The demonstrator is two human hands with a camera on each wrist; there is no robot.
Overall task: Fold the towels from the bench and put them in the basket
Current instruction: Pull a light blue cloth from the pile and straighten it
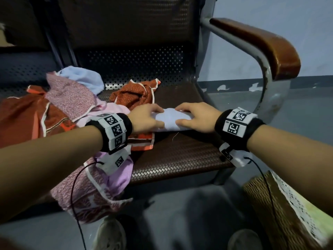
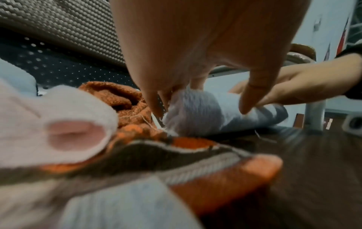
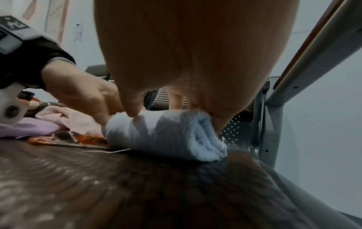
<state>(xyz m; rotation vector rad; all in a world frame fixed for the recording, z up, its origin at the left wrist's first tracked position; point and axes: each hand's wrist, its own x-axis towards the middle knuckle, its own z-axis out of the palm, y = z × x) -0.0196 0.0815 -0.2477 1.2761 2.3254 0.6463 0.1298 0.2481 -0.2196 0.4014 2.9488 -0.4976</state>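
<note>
A light blue towel (image 1: 170,120), folded into a thick bundle, lies on the brown woven bench seat (image 1: 176,156). My left hand (image 1: 155,117) grips its left end, fingers curled over the far side and thumb on the near side. Opposite it, my right hand (image 1: 183,115) holds the right end the same way. In the right wrist view the light blue towel (image 3: 160,133) shows layered folds at its open end. Only a corner of the wicker basket (image 1: 281,204), lined in white lace, shows on the floor at the lower right.
Unfolded towels crowd the bench's left part: an orange one (image 1: 137,94) just behind my left hand, a pink patterned one (image 1: 72,98), another light blue one (image 1: 82,76), and a pink one (image 1: 100,186) hanging over the front edge. A brown armrest (image 1: 261,46) curves along the right.
</note>
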